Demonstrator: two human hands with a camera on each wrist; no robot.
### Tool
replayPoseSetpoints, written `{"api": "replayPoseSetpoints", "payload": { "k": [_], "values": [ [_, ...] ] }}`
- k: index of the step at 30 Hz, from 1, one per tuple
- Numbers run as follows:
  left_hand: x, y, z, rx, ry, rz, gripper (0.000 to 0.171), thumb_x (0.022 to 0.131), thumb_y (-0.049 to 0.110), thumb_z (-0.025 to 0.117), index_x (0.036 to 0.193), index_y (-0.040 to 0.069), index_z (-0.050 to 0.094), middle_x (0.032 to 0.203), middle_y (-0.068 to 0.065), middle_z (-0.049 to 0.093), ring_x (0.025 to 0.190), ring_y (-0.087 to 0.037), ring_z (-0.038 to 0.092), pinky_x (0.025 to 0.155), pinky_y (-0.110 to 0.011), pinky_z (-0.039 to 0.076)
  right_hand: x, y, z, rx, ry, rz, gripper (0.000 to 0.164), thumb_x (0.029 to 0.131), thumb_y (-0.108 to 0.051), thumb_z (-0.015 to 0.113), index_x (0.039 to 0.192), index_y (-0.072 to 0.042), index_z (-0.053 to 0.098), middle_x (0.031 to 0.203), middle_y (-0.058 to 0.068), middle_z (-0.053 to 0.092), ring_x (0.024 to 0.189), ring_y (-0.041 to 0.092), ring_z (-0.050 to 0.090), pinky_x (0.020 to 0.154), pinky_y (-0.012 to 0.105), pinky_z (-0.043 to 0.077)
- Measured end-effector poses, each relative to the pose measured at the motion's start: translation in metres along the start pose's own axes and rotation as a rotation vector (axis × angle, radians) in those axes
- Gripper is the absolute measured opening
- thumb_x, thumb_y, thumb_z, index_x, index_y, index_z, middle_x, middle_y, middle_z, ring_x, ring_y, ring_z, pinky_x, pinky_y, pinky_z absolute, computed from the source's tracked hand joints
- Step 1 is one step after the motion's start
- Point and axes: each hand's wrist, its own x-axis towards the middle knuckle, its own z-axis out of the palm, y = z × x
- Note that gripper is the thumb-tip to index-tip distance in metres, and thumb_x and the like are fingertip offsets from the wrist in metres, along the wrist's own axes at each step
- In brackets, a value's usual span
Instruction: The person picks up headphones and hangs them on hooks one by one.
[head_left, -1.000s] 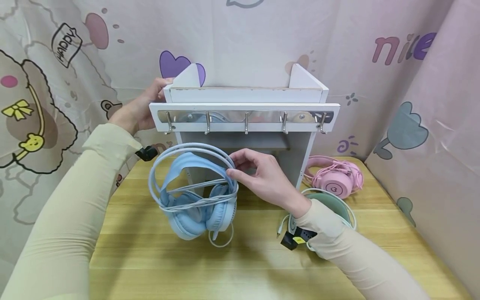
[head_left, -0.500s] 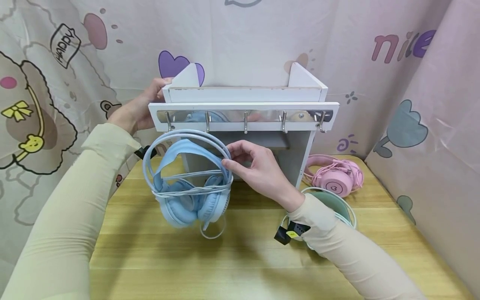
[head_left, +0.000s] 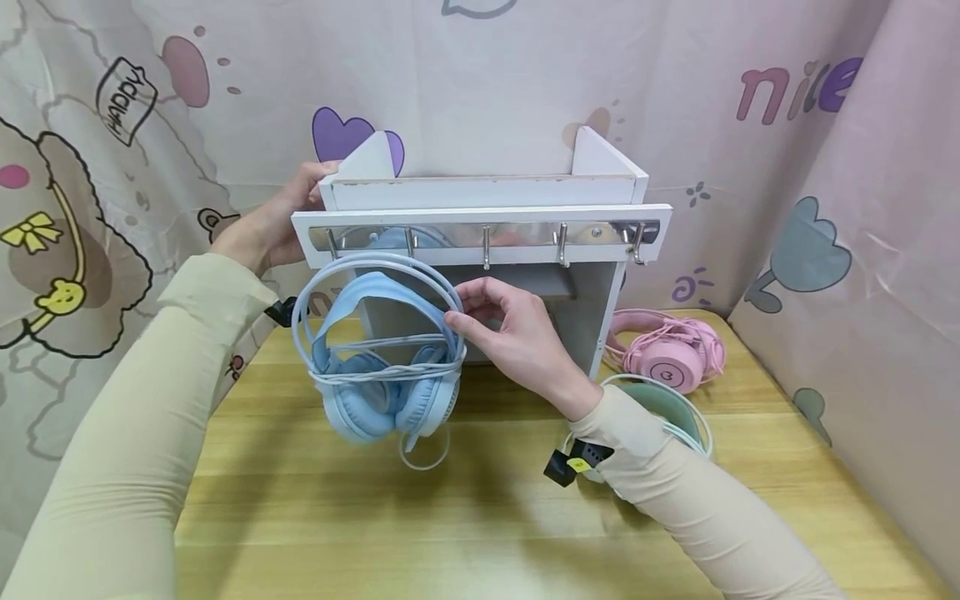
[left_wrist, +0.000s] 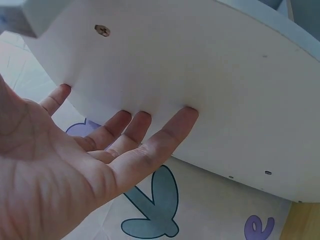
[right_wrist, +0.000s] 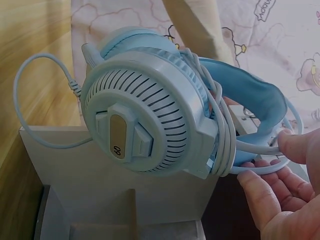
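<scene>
My right hand [head_left: 517,337] pinches the side of the headband of light blue headphones [head_left: 427,404], thumb on one side and fingers on the other. In the right wrist view the headphones [right_wrist: 140,110] show a slotted ear cup and a cord wound round the band. They hang in the air in front of a white shelf [head_left: 487,192], just below its row of metal hooks [head_left: 486,246]. My left hand [head_left: 273,221] is at the shelf's left side. Up close, the left hand [left_wrist: 100,155] has its extended fingertips touching the white side panel [left_wrist: 210,75].
Pink headphones [head_left: 671,358] lie on the wooden table [head_left: 450,533] to the right of the shelf. Pale green headphones [head_left: 660,408] with a cord lie nearer, partly hidden behind my right forearm. A printed curtain [head_left: 487,92] hangs behind and on both sides.
My right hand has raised the blue headphones toward the hooks and shifted them slightly left. The left hand stays at the shelf's side.
</scene>
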Motion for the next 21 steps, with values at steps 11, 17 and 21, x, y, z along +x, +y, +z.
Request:
{"api": "replayPoseSetpoints", "payload": {
  "k": [11, 17, 21],
  "values": [
    [0.0027, 0.0004, 0.0005, -0.015, -0.012, 0.018, 0.056, 0.102, 0.065, 0.046, 0.147, 0.034, 0.043, 0.129, -0.001, 0.056, 0.117, -0.019, 0.050, 0.091, -0.035, 0.052, -0.0021, 0.0022, 0.0014, -0.004, -0.017, 0.003, 0.025, 0.101, -0.019, 0.078, 0.123, -0.010, 0.072, 0.108, 0.003, 0.076, 0.095, 0.014, 0.073, 0.089, 0.034, 0.058],
    [0.0023, -0.0003, -0.0009, -0.012, -0.014, 0.010, 0.060, 0.101, 0.067, 0.046, 0.154, 0.038, 0.038, 0.133, -0.002, 0.053, 0.119, -0.020, 0.049, 0.091, -0.036, 0.052, -0.0005, 0.0012, 0.0035, 0.003, -0.014, -0.007, 0.025, 0.101, -0.019, 0.077, 0.124, -0.010, 0.072, 0.110, 0.004, 0.076, 0.096, 0.014, 0.073, 0.091, 0.034, 0.059],
    [0.0019, -0.0006, -0.0007, -0.041, -0.028, 0.017, 0.059, 0.102, 0.064, 0.046, 0.153, 0.036, 0.039, 0.133, -0.001, 0.054, 0.119, -0.019, 0.050, 0.092, -0.037, 0.052, 0.0011, 0.0002, 0.0058, 0.004, -0.022, 0.001, 0.025, 0.101, -0.019, 0.077, 0.124, -0.010, 0.072, 0.111, 0.003, 0.076, 0.097, 0.014, 0.072, 0.092, 0.036, 0.059]
  ]
}}
